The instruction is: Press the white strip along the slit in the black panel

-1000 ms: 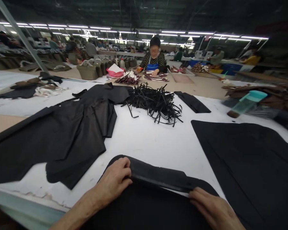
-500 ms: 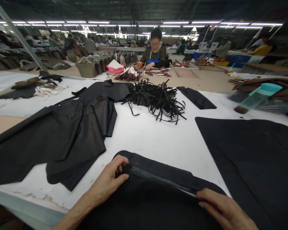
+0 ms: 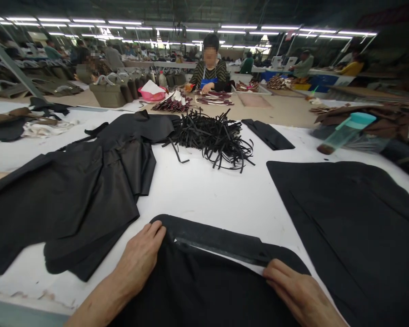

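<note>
A: Main piece?
B: Black panel (image 3: 204,295), at the near edge of the counter (image 3: 204,195), about midway along it. A black band (image 3: 211,234) runs across its far end. Below the band, a long slit with the white top showing through.

A: Hands?
B: Right hand (image 3: 300,290): narrow grip, fingers closed on the panel at the slit's right end. Left hand (image 3: 139,256): fingers bent over the panel's far left corner. Thumb hidden; cannot tell whether it pinches or only presses.

A: How far along?
B: Judging by how it lies: band in place along the far end, slit gaping for most of its length, not closed. Whether the band is fastened, can't tell. Second black panel (image 3: 354,218) lies flat toward the right edge, no hand on it. Dark line across it: crease or cut, unclear.

A: Farther out?
B: Draped black material (image 3: 78,195) over the left side, reaching toward the near left corner. Tangle of black strips (image 3: 211,136) by the far edge; small folded black piece (image 3: 269,135) just right of it. Tilted bottle with turquoise lid (image 3: 347,131) near the far right corner. Beyond the far edge, a co-worker (image 3: 207,75) with both hands at maroon-and-white strips (image 3: 214,97).
</note>
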Tool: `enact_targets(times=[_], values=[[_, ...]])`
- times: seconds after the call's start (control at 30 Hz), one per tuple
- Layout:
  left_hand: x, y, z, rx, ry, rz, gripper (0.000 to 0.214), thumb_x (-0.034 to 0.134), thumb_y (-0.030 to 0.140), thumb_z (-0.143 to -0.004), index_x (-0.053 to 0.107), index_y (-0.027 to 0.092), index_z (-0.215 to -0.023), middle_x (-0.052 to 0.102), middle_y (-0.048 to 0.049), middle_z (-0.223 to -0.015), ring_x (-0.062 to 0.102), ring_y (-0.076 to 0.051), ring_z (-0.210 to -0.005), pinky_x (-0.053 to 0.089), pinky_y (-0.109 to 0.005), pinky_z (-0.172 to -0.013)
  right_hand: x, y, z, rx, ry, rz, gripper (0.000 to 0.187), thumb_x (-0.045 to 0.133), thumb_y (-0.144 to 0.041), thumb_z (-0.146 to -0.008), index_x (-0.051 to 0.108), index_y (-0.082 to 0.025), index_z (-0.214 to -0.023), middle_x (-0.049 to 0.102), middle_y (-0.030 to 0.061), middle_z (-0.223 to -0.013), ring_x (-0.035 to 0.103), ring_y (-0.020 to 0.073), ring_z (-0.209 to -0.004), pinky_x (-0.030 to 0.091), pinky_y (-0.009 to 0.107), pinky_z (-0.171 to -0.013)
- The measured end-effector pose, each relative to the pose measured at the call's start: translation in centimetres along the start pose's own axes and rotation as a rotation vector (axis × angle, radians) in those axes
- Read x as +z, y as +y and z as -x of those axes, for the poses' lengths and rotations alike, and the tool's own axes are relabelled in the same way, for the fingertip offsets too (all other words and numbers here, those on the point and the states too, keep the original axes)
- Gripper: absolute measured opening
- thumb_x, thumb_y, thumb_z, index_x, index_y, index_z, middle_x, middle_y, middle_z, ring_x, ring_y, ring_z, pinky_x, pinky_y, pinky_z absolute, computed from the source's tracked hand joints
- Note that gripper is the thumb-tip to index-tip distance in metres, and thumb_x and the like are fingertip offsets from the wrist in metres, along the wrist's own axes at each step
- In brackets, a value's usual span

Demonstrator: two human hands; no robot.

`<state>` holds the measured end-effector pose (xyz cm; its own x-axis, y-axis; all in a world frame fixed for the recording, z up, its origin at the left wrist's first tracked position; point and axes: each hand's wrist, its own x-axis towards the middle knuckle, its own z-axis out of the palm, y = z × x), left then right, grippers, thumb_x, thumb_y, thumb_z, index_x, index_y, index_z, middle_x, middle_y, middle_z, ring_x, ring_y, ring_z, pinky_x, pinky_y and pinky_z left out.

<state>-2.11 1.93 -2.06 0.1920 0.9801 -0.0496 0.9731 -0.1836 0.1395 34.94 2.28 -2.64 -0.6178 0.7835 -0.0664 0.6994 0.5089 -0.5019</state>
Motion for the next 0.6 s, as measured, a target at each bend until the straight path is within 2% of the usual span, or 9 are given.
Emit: enact_targets(times=[0.1,0.2,0.27,0.37,0.47,0.6], values=[[-0.9,2.2,-0.4,0.107,0.054,0.146,0.037,0.031,0.0,-0.083,0.055,0.014,-0.107,0.055,-0.0096,-0.113,0.049,-0.023,-0.101,0.044,-0.039,-0.088,0.0,-0.4,-0.1,0.012,-0.004,0.012,0.026,0.024,-0.019,-0.098,0.049,-0.026,-0.095,0.05,-0.0006,-0.084,0.056,0.0151,-0.066,0.035,0.027,-0.056],[-1.9,5.9,-1.4,0.338,-0.057,0.412,0.026,0.036,0.005,-0.086,0.056,0.02,-0.095,0.059,-0.0018,-0.098,0.049,-0.018,-0.091,0.043,-0.032,-0.083,-0.1,-0.7,-0.1,0.024,0.004,0.012,0.025,0.025,-0.017,-0.097,0.049,-0.026,-0.096,0.05,-0.0006,-0.085,0.055,0.0156,-0.068,0.034,0.028,-0.058],[-1.8,7.9,-2.2,0.4,-0.138,0.464,0.021,0.041,0.005,-0.083,0.055,0.02,-0.088,0.059,0.0003,-0.092,0.048,-0.017,-0.088,0.042,-0.03,-0.081,-0.1,-0.9,0.0,0.033,0.013,0.005,0.025,0.026,-0.017,-0.096,0.05,-0.025,-0.096,0.05,-0.0003,-0.085,0.055,0.0156,-0.068,0.033,0.028,-0.057],[-0.7,9.5,-3.0,0.365,-0.169,0.388,0.021,0.043,0.002,-0.08,0.054,0.02,-0.084,0.056,0.0,-0.088,0.046,-0.018,-0.085,0.041,-0.032,-0.078,-0.2,-1.0,0.1,0.052,0.02,-0.016,0.025,0.028,-0.017,-0.096,0.051,-0.024,-0.095,0.051,0.0,-0.086,0.054,0.0158,-0.069,0.032,0.028,-0.057],[0.7,9.7,-3.1,0.318,-0.168,0.307,0.022,0.039,0.003,-0.083,0.054,0.019,-0.082,0.054,-0.0013,-0.087,0.044,-0.019,-0.085,0.04,-0.035,-0.079,-0.4,-0.9,0.1,0.079,0.037,-0.1,0.024,0.032,-0.018,-0.094,0.055,-0.024,-0.095,0.052,0.0003,-0.086,0.054,0.0164,-0.072,0.034,0.028,-0.061],[1.6,9.6,-2.7,0.31,-0.181,0.246,0.027,0.033,0.005,-0.087,0.055,0.019,-0.082,0.054,-0.0031,-0.089,0.044,-0.02,-0.085,0.038,-0.038,-0.08,-0.6,0.3,0.1,0.224,0.09,-0.427,0.013,0.05,-0.024,-0.086,0.062,-0.024,-0.09,0.057,-0.0003,-0.085,0.053,0.0175,-0.077,0.037,0.027,-0.068]])
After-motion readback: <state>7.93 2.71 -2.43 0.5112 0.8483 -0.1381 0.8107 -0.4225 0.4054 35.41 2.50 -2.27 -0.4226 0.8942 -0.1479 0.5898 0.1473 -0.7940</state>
